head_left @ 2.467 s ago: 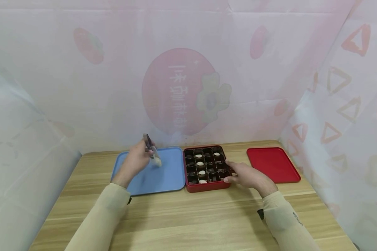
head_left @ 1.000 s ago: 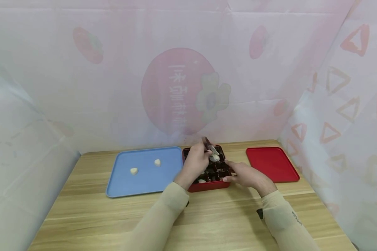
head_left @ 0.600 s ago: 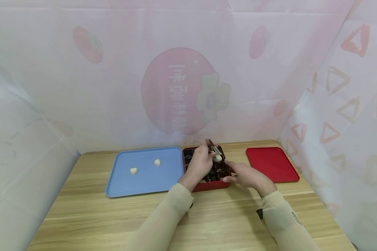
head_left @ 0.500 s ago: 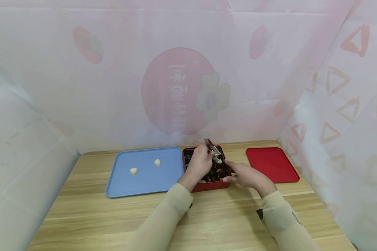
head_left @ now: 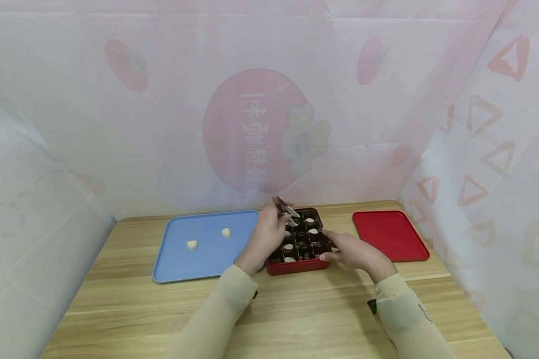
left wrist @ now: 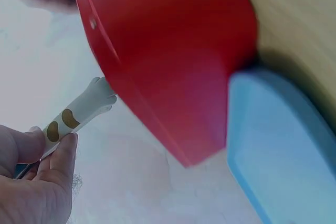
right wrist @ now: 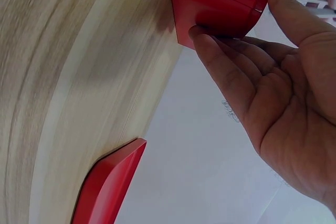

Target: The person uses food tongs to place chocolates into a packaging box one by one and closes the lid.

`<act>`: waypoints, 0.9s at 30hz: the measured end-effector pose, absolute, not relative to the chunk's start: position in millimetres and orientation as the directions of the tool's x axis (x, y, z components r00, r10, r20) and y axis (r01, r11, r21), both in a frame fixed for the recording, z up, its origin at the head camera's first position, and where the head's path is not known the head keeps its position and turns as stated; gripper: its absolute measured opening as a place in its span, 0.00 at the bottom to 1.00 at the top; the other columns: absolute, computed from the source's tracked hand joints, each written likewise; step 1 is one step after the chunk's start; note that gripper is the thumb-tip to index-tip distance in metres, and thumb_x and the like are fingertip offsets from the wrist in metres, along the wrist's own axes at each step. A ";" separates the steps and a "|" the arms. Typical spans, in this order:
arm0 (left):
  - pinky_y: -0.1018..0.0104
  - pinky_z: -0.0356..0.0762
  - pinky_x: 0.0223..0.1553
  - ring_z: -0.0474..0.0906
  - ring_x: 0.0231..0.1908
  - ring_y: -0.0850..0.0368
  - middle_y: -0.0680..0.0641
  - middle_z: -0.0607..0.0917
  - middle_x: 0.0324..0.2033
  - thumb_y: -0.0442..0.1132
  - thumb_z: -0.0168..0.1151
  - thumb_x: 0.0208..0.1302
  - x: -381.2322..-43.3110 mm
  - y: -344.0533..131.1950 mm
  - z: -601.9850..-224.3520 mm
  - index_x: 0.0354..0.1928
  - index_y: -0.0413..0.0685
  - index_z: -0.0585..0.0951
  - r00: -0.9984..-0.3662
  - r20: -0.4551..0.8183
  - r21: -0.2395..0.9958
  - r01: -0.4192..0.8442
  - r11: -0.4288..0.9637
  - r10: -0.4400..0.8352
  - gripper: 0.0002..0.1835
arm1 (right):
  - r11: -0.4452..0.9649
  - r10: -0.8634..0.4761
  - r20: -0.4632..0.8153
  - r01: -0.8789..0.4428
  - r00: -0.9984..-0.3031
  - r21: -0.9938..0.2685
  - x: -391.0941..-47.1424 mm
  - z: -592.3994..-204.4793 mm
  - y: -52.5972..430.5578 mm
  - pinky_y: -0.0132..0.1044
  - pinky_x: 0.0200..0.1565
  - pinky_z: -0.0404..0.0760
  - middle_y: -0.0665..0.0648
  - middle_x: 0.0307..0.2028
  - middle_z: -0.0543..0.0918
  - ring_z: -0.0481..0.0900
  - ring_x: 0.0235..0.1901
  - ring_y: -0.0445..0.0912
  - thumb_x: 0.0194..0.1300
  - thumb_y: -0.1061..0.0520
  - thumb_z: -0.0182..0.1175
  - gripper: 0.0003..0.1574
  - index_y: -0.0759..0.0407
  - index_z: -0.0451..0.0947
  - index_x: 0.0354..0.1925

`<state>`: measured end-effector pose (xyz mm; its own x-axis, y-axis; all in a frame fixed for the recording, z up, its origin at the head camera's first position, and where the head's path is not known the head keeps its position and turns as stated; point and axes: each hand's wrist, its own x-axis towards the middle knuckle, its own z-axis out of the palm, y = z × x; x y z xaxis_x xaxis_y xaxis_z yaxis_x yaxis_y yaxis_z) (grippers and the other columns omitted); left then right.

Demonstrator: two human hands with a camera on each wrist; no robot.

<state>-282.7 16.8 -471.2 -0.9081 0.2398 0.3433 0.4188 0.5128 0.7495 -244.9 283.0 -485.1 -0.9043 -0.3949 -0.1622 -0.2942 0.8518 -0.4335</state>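
Observation:
In the head view my left hand [head_left: 264, 233] holds small tongs [head_left: 287, 207] above the left part of a red box [head_left: 298, 268]. The left wrist view shows the thumb and fingers pinching these tongs [left wrist: 79, 111], pale with brown spots and paw-shaped ends. No piece can be made out between their tips. Dark dividers split the box into compartments with dark chocolates and white chocolates, one of them a white chocolate [head_left: 313, 231] near the right side. My right hand [right wrist: 283, 93] grips the box's right front corner, thumb by the rim and fingers along the wall.
A blue tray [head_left: 175, 264] adjoins the box on the left and bears a white chocolate [head_left: 192, 245] and another white chocolate [head_left: 226, 233]. To the right lies a red lid [head_left: 391, 237] on the wooden table [head_left: 296, 319]. Printed sheets [head_left: 161, 114] enclose the back and sides.
The tongs carried a white chocolate from the blue tray into a compartment near the box's right side and let go. My left hand has since moved left; my right hand stays in place.

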 end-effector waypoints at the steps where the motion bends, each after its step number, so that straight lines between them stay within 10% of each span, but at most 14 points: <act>1: 0.49 0.97 0.53 0.94 0.55 0.40 0.36 0.92 0.59 0.30 0.63 0.89 -282.7 12.1 -471.1 0.72 0.44 0.81 -0.906 0.351 0.751 0.422 0.508 0.236 0.16 | 0.852 -0.394 -0.165 -0.292 -0.904 -0.435 -244.9 -485.2 283.1 0.68 0.77 0.86 0.78 0.79 0.80 0.86 0.75 0.71 0.82 0.43 0.75 0.56 0.70 0.63 0.90; 27: 0.34 0.93 0.68 0.87 0.73 0.29 0.30 0.89 0.69 0.27 0.60 0.89 -274.2 -106.9 -477.5 0.74 0.45 0.80 -0.941 0.306 0.725 0.328 0.605 0.144 0.19 | 0.854 -0.382 -0.181 -0.271 -0.906 -0.444 -242.9 -483.8 282.9 0.70 0.78 0.85 0.78 0.80 0.79 0.84 0.77 0.72 0.81 0.41 0.76 0.58 0.68 0.62 0.91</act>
<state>-274.2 -106.9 -477.5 -0.9411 0.1440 0.3059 0.3283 0.6054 0.7251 -242.9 282.9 -483.8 -0.9063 -0.3820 -0.1807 -0.2714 0.8541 -0.4437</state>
